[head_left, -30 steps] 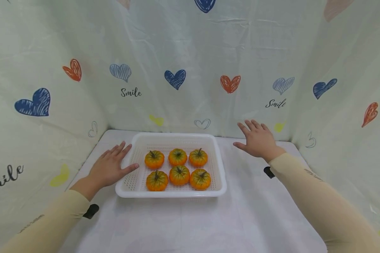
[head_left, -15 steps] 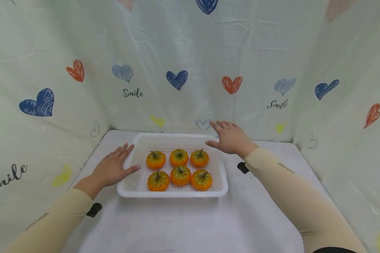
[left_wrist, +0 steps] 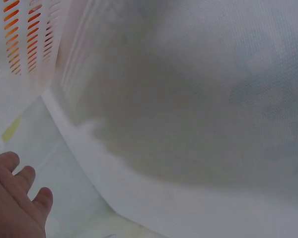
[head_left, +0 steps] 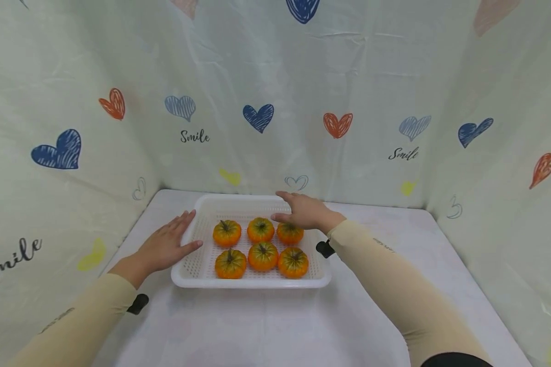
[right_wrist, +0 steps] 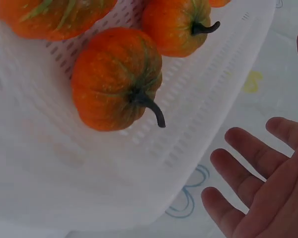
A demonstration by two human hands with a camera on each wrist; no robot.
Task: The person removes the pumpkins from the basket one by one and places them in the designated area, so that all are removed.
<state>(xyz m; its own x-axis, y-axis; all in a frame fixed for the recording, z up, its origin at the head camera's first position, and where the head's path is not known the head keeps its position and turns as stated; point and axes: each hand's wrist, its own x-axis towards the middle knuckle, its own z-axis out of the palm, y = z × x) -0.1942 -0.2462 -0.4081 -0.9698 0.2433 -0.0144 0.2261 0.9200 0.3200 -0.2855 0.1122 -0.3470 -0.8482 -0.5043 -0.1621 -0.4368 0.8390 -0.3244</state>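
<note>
A white plastic basket [head_left: 252, 283] with perforated sides holds several small orange pumpkins [head_left: 263, 256] with green-streaked tops, set in two rows. My left hand [head_left: 165, 244] lies at the basket's left rim with its fingers straight and thumb spread toward the inside; whether it touches the rim I cannot tell. Above the basket's back right part hovers my right hand [head_left: 303, 211], fingers extended and nothing held. It partly covers the back right pumpkin [head_left: 290, 234] in the head view. The right wrist view shows that pumpkin [right_wrist: 116, 79] with its dark curved stem, apart from the spread fingers.
The basket stands on a table with a white cloth [head_left: 266, 326]. A pale curtain [head_left: 298, 66] printed with hearts and "Smile" surrounds the table at the back and both sides. Cloth-covered table extends in front and to the right of the basket.
My right hand has moved left from beside the basket to over its back right part, with its fingers still extended. The left hand and the pumpkins have stayed in place.
</note>
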